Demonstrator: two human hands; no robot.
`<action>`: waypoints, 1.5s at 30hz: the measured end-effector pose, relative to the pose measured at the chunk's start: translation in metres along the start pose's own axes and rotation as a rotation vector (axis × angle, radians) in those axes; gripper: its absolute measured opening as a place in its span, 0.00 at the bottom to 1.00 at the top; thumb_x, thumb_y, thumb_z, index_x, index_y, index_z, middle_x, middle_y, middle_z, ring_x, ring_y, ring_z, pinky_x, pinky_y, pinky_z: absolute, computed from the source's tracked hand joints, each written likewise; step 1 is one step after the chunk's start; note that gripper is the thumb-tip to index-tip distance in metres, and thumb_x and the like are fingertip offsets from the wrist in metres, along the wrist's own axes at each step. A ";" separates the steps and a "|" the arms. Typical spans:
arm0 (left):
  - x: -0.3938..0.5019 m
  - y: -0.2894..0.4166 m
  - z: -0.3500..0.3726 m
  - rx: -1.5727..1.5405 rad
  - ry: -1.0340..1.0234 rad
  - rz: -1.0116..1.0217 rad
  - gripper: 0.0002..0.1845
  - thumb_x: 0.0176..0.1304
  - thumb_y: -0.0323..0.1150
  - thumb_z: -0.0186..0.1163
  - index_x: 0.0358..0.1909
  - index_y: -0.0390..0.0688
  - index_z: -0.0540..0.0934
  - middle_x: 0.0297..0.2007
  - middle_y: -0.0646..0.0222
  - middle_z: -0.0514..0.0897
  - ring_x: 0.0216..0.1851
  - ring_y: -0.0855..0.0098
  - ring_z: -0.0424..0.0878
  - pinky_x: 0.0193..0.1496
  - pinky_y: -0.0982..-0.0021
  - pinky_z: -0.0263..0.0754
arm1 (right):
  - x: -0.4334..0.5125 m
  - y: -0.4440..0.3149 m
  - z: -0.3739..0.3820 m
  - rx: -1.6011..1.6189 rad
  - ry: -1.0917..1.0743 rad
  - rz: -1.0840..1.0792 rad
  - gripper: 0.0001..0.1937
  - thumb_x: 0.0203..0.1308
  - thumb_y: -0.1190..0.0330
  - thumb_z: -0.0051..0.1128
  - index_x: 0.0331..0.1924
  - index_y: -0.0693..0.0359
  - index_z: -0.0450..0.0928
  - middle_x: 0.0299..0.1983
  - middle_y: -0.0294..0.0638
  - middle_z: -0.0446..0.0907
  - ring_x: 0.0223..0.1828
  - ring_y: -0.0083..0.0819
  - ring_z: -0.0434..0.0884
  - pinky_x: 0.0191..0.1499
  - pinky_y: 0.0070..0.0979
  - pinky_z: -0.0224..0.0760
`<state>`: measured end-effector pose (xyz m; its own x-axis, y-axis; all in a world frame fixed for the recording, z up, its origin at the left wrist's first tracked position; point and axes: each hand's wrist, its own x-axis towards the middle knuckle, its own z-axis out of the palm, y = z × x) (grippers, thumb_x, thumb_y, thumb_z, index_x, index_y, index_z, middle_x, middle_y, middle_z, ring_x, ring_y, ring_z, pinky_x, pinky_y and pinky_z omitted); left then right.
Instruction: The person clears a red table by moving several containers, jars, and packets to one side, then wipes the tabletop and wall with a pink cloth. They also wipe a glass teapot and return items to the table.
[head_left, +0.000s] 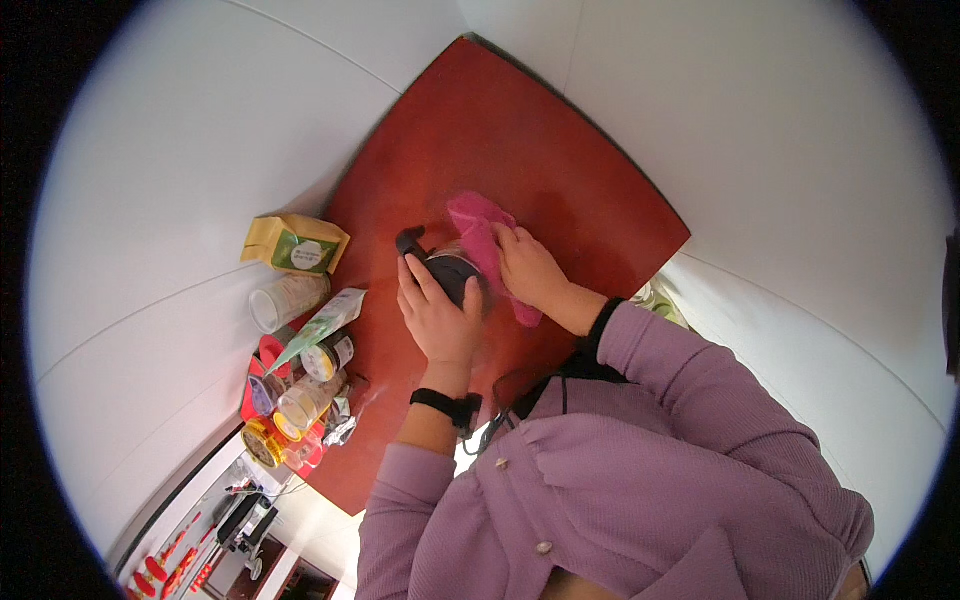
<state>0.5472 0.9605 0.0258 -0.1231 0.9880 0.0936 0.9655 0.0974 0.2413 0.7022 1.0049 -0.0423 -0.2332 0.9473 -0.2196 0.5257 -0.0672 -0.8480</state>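
A lidded container with a black top and a black handle (410, 241), perhaps a jug or kettle, stands on the red-brown table (480, 120). My left hand (442, 319) lies over its black lid (455, 276), fingers near the handle and thumb on the lid's near right side. On the container's right side, my right hand (529, 270) grips a pink cloth (480, 225), which rests against the container's wall. One end of the cloth hangs below my right hand. Much of the container's body is hidden by the hands and the cloth.
Along the table's left edge stand a yellow paper packet (300, 246), a clear jar (289, 302), a green-white pouch (322, 330), a black-and-yellow tin (328, 356), another clear jar (309, 401) and several smaller things. White walls meet behind the table. Dark cables (499, 424) lie by the near edge.
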 end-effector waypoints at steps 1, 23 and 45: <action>0.000 0.001 -0.001 0.004 -0.003 -0.004 0.49 0.64 0.51 0.64 0.77 0.31 0.56 0.73 0.41 0.63 0.64 0.38 0.68 0.69 0.47 0.64 | -0.009 -0.001 -0.001 0.008 -0.008 0.029 0.20 0.72 0.67 0.46 0.62 0.72 0.68 0.52 0.69 0.77 0.52 0.67 0.79 0.56 0.52 0.74; -0.001 -0.003 0.007 0.000 0.036 -0.003 0.40 0.66 0.43 0.60 0.74 0.31 0.62 0.69 0.40 0.67 0.63 0.39 0.70 0.68 0.48 0.66 | 0.051 0.001 0.020 0.021 -0.017 0.109 0.21 0.78 0.54 0.41 0.58 0.61 0.74 0.50 0.61 0.82 0.51 0.62 0.81 0.55 0.53 0.75; 0.005 0.007 -0.002 -0.492 -0.044 -0.472 0.37 0.69 0.36 0.58 0.77 0.34 0.59 0.78 0.42 0.55 0.78 0.37 0.54 0.78 0.51 0.54 | 0.017 -0.030 -0.117 -0.304 0.225 -0.076 0.34 0.70 0.54 0.56 0.75 0.61 0.62 0.67 0.64 0.70 0.62 0.69 0.74 0.66 0.55 0.66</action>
<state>0.5525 0.9655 0.0297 -0.4861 0.8579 -0.1665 0.5928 0.4636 0.6585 0.7780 1.0593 0.0361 -0.1131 0.9933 -0.0216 0.7406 0.0697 -0.6683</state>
